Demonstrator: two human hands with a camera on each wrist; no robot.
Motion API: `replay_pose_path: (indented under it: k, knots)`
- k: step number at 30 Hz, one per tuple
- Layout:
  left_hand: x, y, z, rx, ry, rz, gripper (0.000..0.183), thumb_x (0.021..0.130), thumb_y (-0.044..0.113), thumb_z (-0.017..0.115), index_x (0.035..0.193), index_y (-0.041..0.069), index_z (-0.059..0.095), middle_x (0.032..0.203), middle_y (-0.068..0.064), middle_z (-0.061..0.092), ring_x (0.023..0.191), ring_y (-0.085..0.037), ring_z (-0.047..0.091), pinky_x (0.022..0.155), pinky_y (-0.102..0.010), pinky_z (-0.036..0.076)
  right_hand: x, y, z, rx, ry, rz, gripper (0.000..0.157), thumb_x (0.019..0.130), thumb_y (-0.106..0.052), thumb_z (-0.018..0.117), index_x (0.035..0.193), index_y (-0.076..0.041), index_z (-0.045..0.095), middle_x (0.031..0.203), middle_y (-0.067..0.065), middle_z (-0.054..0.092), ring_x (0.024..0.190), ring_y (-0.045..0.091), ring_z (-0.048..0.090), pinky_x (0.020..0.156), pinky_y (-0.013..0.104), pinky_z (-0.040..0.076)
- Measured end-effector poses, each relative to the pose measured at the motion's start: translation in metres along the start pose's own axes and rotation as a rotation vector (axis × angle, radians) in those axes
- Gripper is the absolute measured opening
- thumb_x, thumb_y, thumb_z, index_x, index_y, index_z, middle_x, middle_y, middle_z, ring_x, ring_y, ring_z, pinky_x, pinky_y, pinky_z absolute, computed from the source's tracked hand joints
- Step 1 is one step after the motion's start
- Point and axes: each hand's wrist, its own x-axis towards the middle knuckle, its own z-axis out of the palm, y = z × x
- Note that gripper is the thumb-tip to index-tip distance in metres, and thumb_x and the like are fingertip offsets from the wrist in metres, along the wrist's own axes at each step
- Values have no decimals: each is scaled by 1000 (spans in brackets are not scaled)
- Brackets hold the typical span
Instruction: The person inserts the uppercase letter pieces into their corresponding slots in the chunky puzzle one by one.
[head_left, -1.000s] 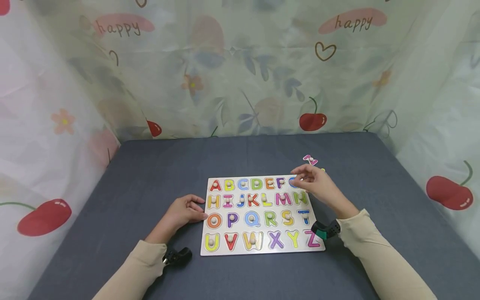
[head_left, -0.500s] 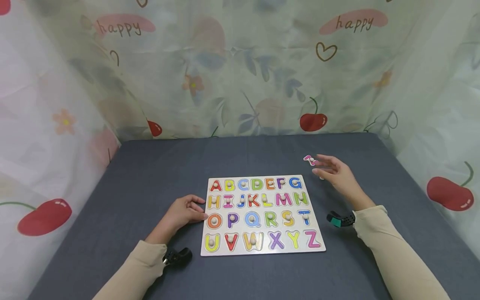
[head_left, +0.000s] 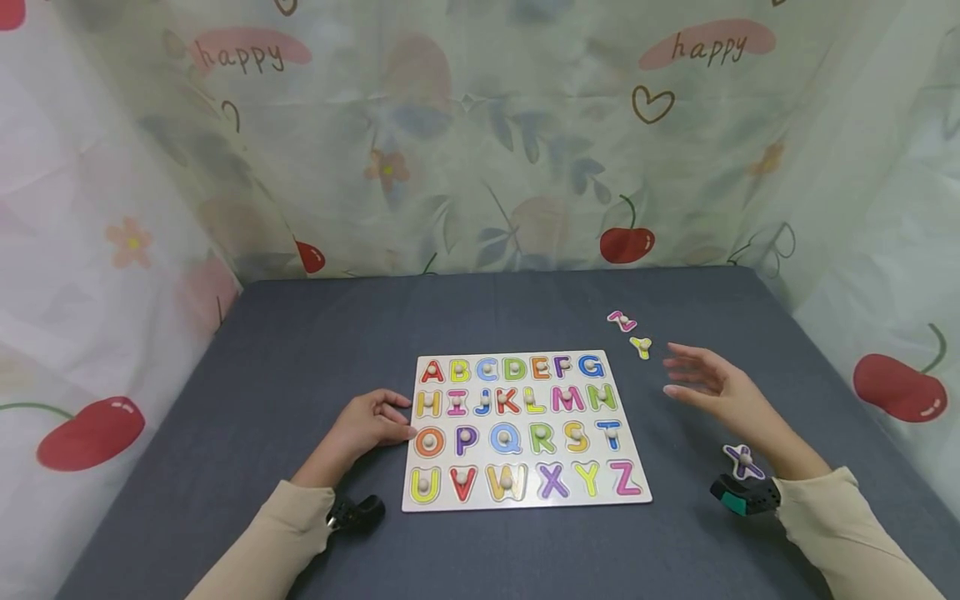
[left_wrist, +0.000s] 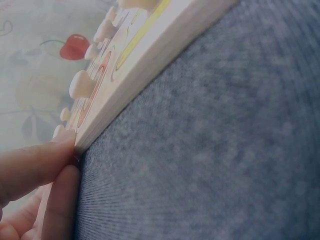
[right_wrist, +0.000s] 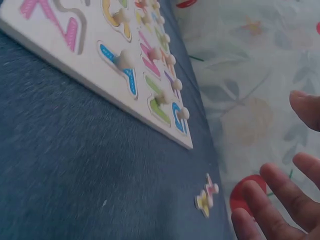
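Left hand presses straight fingers against the puzzle board edge; right hand hovers spread, yellow Y beyond its fingertips.

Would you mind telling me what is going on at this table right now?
A person sits at a grey table with a wooden alphabet puzzle board. The left hand rests against the board's left edge. The right hand hovers open, holding nothing, to the right of the board. Three loose letter pieces lie off the board: a pink Z, a yellow Y and a purple X.
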Motion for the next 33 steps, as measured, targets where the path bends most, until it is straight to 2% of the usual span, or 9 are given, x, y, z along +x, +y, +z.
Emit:
replay_pose_path:
  k: [3,6,9,15,19,23,29,33]
  knots:
    - [0,1,0,6,3,-5,49,71,5,84,113,0,61,77,-8,63,67,-14,62,61,-26,50,-16,6,-7,6,-4,-41,63,92,-23,67,145,-7,38,129,7,58,103,-9,57,78,16,50]
    - [0,1,-1,11,4,-7,49,71,5,84,113,1,61,77,-8,63,66,-14,62,61,-26,50,-31,16,-15,-10,-16,-38,60,92,-21,67,143,-5,41,121,-13,59,101,-10,58,76,18,51]
    - [0,1,-1,9,2,-6,49,71,5,84,114,0,61,77,-8,63,66,-14,61,61,-26,50,-46,29,-24,-24,-29,15,57,93,-23,66,141,-3,43,118,-24,57,100,-11,58,75,20,52]
    - [3,-3,-1,-3,-3,5,49,71,5,84,114,0,61,77,-7,63,67,-14,63,61,-25,50,-71,59,-40,-1,-59,122,51,95,-19,63,139,-1,46,112,-33,56,95,-11,60,71,21,52]
    - [2,-3,-1,-5,-6,2,50,71,6,84,114,0,60,77,-7,64,67,-14,63,62,-25,51,-83,75,-43,-44,-59,170,48,94,-18,63,135,2,48,104,-27,61,88,-8,62,68,23,53]
    - [1,-1,-1,-7,-4,-9,49,72,5,84,115,0,60,79,-8,64,68,-14,63,62,-26,51,-91,80,-41,-100,-63,224,51,93,-23,65,133,5,50,99,-18,63,83,-6,61,66,24,52]
    - [2,-1,-1,-7,-4,-12,49,72,4,83,115,1,60,79,-8,64,67,-14,63,62,-26,51,-91,79,-34,-159,-38,267,52,91,-30,68,128,5,55,92,-11,64,75,1,61,62,23,47]
    - [1,-1,-2,1,-2,-12,49,72,5,84,115,1,60,78,-7,64,67,-14,63,62,-26,50,-86,77,-31,-192,-46,281,46,89,-32,70,120,2,61,87,-5,64,67,5,55,58,24,41]
